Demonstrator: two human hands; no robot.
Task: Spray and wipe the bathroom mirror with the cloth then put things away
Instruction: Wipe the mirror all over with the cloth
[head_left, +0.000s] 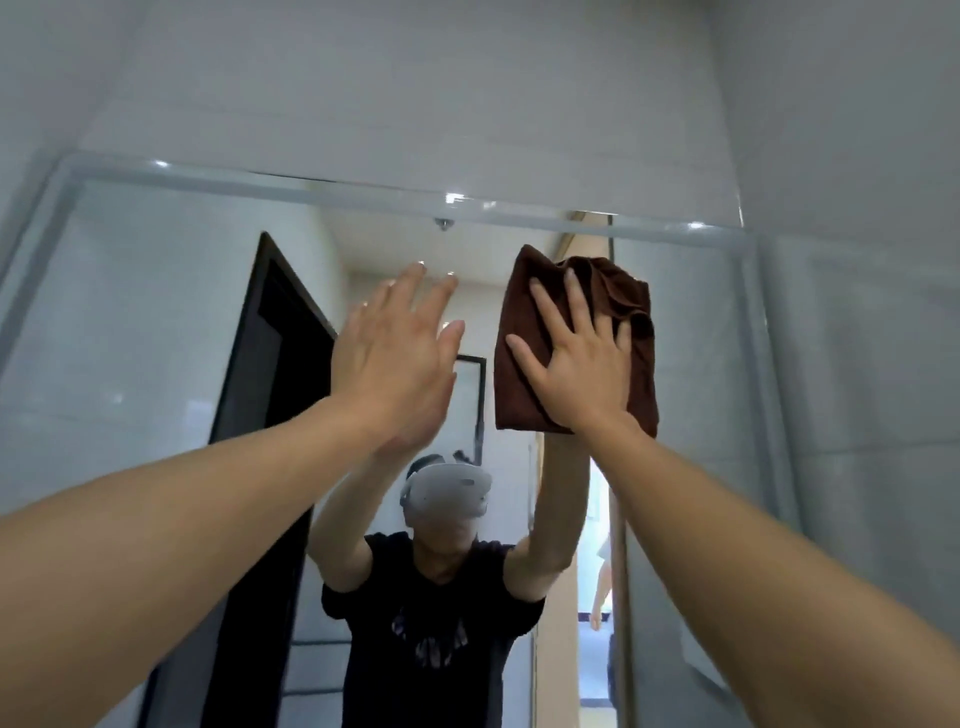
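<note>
Fingers of my right hand were spread straight and flat over the brown cloth, pressing it against the mirror without curling round it. That cloth lay folded into a rough oblong with its long axis running up and down the glass, its bunched end pointing to the mirror's top edge and its lower end hanging just below my wrist. It sat high on the glass, close under the top edge and nearer the right edge than the left. Beside it my left hand was raised with its fingers straight and together, holding nothing, apart from the cloth; whether the palm touched the glass I could not tell. White tiled wall rose above the mirror.
</note>
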